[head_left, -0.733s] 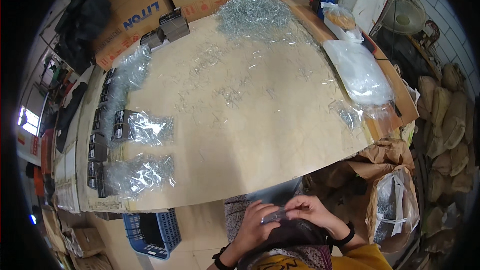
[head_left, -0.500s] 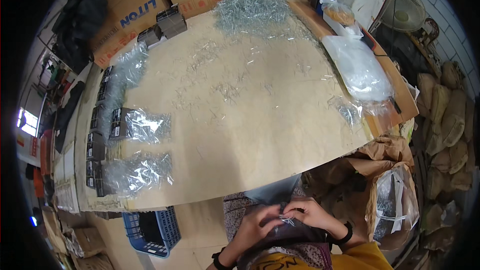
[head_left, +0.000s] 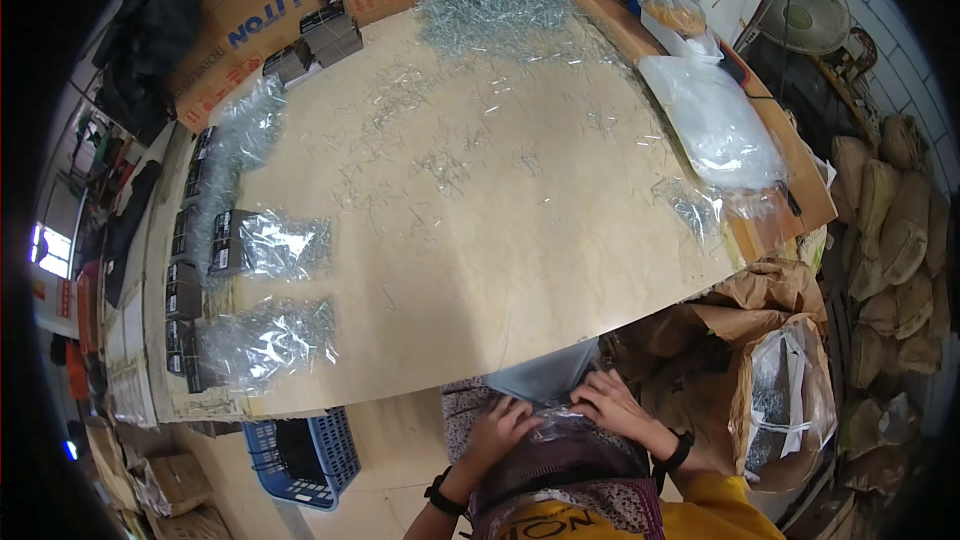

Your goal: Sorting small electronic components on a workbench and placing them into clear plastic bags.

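At my lap, below the table's front edge, a clear plastic bag [head_left: 556,427] lies between my two hands. My left hand [head_left: 503,428] has its fingers bent and closed on the bag's left side. On the right side my right hand [head_left: 612,404] grips the plastic with curled fingers. Just beyond them a grey-blue tray-like container [head_left: 545,377] slopes down from under the table edge toward my lap. What lies inside the bag is too small and shiny to make out.
On the wooden table [head_left: 420,290] are scattered thin metal pins [head_left: 440,172] and a large heap of pins [head_left: 495,5]. Filled clear bags [head_left: 285,245] and dark boxes [head_left: 185,290] line the left. Plastic sheets [head_left: 715,130] lie right. A blue basket [head_left: 300,460] stands below.
My hands have moved apart and slightly forward, toward the grey-blue container. Metal pins showed at my fingertips before; now the clear bag shows between my hands. The view has shifted slightly.
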{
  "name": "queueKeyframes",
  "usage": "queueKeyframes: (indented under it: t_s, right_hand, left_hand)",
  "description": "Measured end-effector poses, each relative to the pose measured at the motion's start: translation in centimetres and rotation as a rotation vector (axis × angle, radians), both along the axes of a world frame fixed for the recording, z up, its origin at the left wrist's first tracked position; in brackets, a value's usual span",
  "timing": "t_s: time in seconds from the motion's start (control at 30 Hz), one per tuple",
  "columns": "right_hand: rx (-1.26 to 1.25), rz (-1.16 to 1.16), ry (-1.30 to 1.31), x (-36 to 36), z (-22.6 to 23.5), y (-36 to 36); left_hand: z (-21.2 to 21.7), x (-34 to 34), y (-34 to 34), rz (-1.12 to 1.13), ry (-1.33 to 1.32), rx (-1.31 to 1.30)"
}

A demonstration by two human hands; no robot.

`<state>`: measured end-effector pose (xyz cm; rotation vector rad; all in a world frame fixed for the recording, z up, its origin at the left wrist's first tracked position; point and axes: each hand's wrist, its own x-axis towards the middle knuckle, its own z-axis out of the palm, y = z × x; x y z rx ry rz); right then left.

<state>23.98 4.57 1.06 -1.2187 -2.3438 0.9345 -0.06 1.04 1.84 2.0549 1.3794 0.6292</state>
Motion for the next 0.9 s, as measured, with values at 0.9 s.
queueKeyframes:
  t_s: [0.9]
  right_hand:
    - [0.346,-0.038,-0.156,-22.3,8.4,35.2]
  left_hand:
    - [-2.5,2.1,-0.8,0.111,-0.290,0.122]
